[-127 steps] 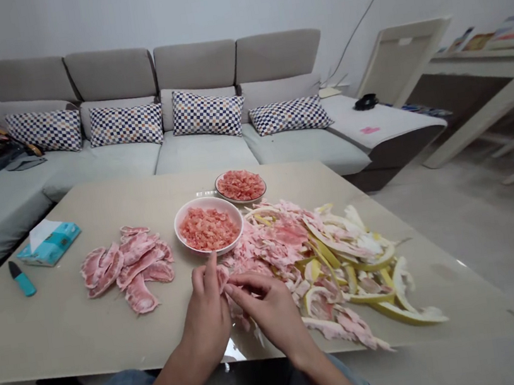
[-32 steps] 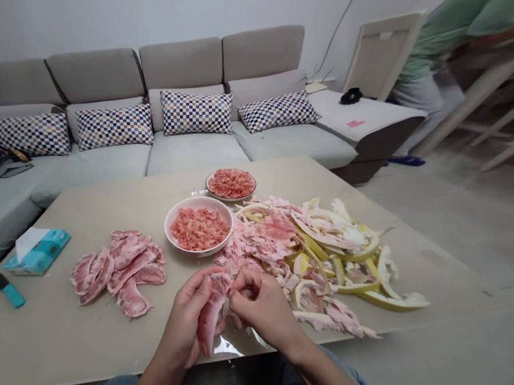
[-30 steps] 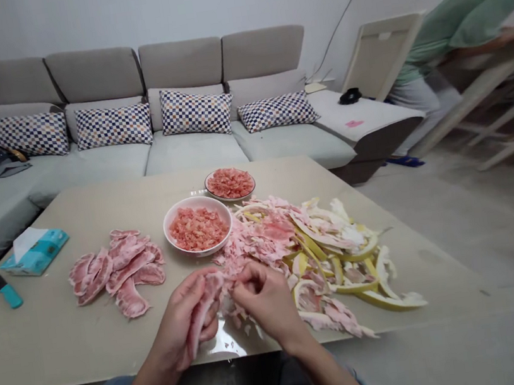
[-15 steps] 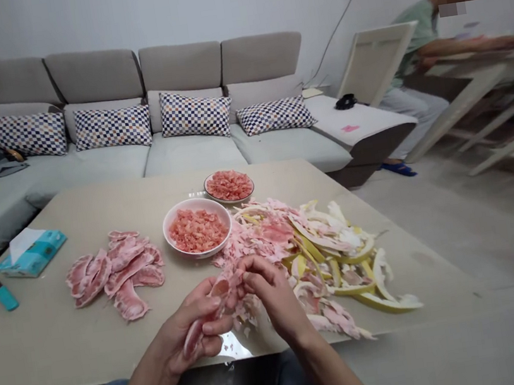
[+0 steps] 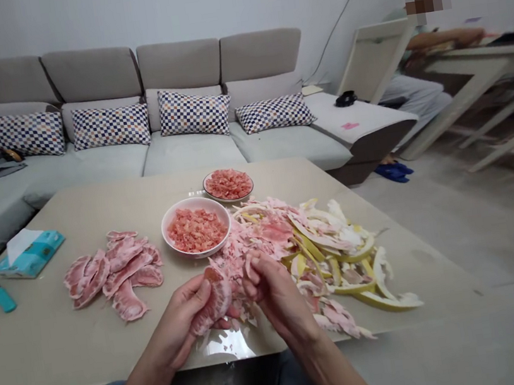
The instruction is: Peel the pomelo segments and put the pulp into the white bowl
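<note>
My left hand (image 5: 180,324) is closed on a pink pomelo segment (image 5: 215,301), its thumb lying on the side that faces me. Some orange-pink pulp shows at the segment's upper end. Just to the right, apart from the segment, my right hand (image 5: 276,298) pinches a scrap of pale pink membrane (image 5: 248,264). Behind both hands lies a heap of torn membrane (image 5: 272,228). A white bowl (image 5: 167,242) with peeled pulp (image 5: 196,228) stands beyond the left hand. Several unpeeled segments (image 5: 126,265) are piled to its left.
Thick yellow-white pomelo rind (image 5: 387,301) spreads over the table's right side. A dark-rimmed plate (image 5: 207,194) of pulp stands behind the bowl. At the left lie a tissue pack (image 5: 31,256) and a teal-handled knife (image 5: 2,297). A person (image 5: 410,91) sits at another table, back right.
My right hand has pulled away from the segment with a scrap of membrane. The left hand has turned the segment so its broad side shows. The seated person has leaned left.
</note>
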`<state>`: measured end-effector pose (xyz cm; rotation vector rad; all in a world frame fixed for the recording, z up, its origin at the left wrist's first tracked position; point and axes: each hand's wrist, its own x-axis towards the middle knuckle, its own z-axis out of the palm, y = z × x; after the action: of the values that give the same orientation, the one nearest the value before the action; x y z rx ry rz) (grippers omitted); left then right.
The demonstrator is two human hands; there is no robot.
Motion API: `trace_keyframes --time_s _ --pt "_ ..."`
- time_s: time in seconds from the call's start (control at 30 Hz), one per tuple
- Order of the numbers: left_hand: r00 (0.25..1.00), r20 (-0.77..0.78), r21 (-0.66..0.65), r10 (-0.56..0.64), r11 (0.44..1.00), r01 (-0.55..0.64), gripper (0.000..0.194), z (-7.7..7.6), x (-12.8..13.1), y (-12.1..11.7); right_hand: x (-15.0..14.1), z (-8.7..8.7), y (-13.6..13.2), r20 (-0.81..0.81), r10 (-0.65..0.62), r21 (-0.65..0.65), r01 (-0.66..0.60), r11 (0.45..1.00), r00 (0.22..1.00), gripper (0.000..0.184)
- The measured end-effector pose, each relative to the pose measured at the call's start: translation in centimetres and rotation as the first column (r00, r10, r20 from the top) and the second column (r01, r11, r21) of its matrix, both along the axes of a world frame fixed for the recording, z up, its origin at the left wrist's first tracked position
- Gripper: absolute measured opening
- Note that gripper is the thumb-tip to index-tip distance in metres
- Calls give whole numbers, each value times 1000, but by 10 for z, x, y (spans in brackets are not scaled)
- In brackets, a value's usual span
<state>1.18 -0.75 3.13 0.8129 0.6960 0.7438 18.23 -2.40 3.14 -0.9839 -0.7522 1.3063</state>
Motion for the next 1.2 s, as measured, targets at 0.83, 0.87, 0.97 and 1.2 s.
trace_keyframes --time_s 0.83,0.87,0.97,1.2 --pt "932 -356 390 74 918 76 32 -5 -3 3 1 1 -5 646 -48 221 -126 967 762 14" --pt "929 -364 391 71 917 84 32 -5 -3 3 1 0 -5 644 -63 230 -114 967 762 14" --pt "919 -388 390 67 916 98 31 -4 -3 2 0 -2 -5 627 -76 195 -61 979 775 19" --pt "942 -336 352 26 931 100 32 -1 -6 3 -2 -8 -6 583 -103 137 27 990 806 27"
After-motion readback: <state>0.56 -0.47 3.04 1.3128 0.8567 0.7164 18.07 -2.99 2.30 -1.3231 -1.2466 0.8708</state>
